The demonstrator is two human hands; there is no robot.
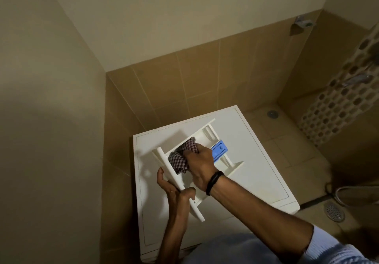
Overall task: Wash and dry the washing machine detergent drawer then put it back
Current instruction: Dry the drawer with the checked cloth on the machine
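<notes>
Left hand (176, 190) grips the stiff, probably light and slick drawer (235, 168) by its front panel while right hand (200, 166) clutches the cloth (180, 159) inside.

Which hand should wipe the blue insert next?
Right. The right hand grips the cloth inside the drawer, next to the blue insert; the left hand grips the front panel, steadying it.
</notes>
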